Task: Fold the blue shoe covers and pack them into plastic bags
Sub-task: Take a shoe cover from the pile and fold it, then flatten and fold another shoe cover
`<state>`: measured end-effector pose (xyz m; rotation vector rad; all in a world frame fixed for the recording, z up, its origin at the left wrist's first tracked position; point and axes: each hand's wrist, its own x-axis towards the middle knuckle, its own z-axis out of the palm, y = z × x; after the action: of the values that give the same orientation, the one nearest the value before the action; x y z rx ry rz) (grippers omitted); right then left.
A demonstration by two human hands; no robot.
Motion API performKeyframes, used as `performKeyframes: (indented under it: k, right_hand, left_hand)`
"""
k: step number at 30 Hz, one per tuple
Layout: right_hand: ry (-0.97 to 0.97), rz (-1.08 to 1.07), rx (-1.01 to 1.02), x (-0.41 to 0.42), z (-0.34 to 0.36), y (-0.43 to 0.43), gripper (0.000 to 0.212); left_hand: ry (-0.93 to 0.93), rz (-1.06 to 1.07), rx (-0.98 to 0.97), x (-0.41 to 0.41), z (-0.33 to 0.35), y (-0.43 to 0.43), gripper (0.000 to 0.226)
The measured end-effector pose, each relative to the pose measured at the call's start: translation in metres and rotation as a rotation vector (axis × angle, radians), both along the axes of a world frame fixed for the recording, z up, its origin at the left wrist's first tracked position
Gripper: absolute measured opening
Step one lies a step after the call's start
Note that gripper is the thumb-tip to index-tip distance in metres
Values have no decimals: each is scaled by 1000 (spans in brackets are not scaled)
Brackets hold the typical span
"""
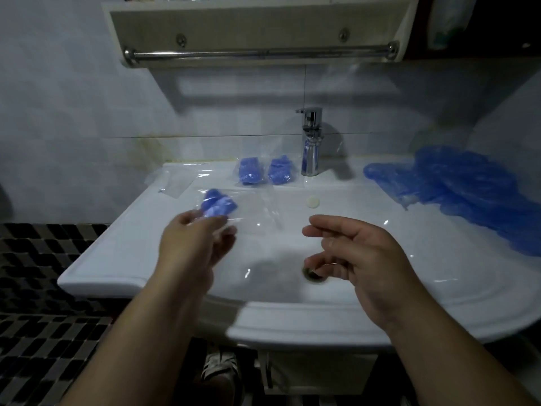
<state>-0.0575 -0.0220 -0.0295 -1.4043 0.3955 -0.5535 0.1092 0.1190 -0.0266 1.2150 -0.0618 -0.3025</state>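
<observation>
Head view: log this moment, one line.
left hand holds bagged cover | right hand open | two packed bags by tap | loose covers at right

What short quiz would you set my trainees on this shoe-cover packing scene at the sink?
1. True or false: the right hand grips a bag.
2. How many packed bags lie beside the tap?
3. Where is the loose shoe-cover pile? A: in the basin. B: on the right rim of the sink. C: on the floor.
Key: 1 false, it is open and empty; the left hand holds the filled bag. 2 two. 3 B.
</observation>
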Motion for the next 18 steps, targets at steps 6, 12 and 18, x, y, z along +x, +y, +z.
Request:
performKeyframes:
  k: [6,12,18]
  right_hand:
    - [62,-7,-110,11,-6,6,29]
    - [171,2,-238,18,-9,10,27]
    - [209,-44,-282,16,-8,5,24]
  left_hand:
    - [-171,347,453,47,-5,41,78]
    - [-346,473,759,70,-15,55,86]
    - [-623,561,1127,58,-12,39,88]
